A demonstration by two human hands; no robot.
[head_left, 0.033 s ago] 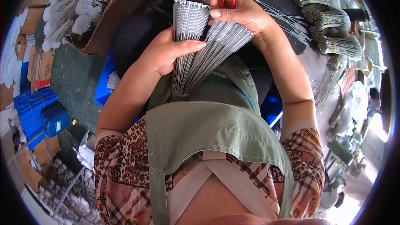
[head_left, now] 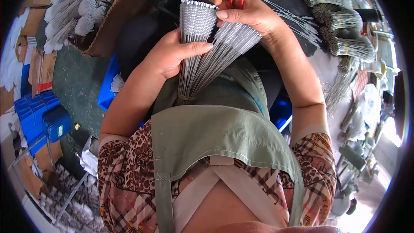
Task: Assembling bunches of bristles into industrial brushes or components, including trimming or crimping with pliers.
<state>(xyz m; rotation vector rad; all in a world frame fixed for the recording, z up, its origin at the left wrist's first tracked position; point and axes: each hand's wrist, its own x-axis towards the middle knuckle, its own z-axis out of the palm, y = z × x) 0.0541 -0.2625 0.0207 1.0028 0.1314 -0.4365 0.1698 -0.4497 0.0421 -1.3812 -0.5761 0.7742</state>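
Observation:
A bundle of thin wire-handled brushes [head_left: 197,21] with pale bristle ends stands fanned in two parts above my lap. Around its left part my left hand [head_left: 174,54] is closed, the thumb lying across the wires at the gap. The wires gather together low down, near my apron [head_left: 224,133]. My right hand [head_left: 250,13] is at the top of the fan, thumb and forefinger pinched at a brush tip beside the gap. Red-handled pliers [head_left: 235,0] are tucked in the same hand, their metal jaws pointing away from me.
Loose wire brushes [head_left: 297,26] lie on the dark surface at the right. Several tied wire bundles [head_left: 336,17] are stacked beyond them. At far left, a cardboard box [head_left: 103,26] stands beside white-bristled brush bundles [head_left: 82,4]. Blue plastic bins [head_left: 36,112] sit lower left.
My right hand's fingertips and the pliers have shifted very slightly at the brush tips. My left hand and the bundle look nearly the same.

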